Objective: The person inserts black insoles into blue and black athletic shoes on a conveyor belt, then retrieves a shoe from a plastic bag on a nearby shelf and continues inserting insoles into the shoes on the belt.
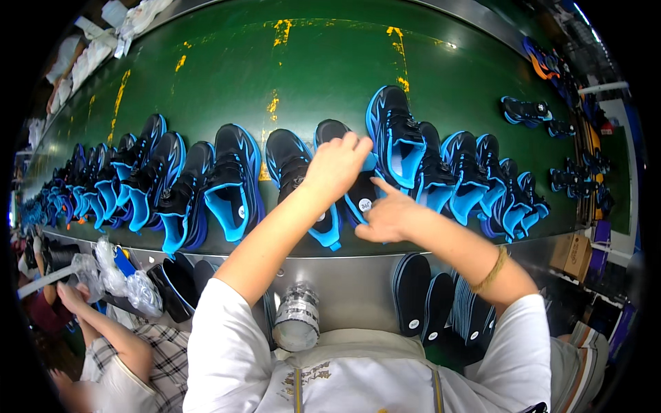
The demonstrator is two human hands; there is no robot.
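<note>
Black-and-blue shoe (344, 189) stands on the green belt (310, 69), mid-row, under both hands. Left hand (335, 167): grip clenched on the shoe's upper. Right hand (387, 216): grip released, forefinger extended to the shoe's opening. Further shoes (234, 182) flank the grip on either side; dark insoles (412, 294) stand below it.

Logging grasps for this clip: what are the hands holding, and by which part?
Both hands are on one black-and-blue shoe on the green belt: left hand over its top, right hand at its heel opening.
</note>
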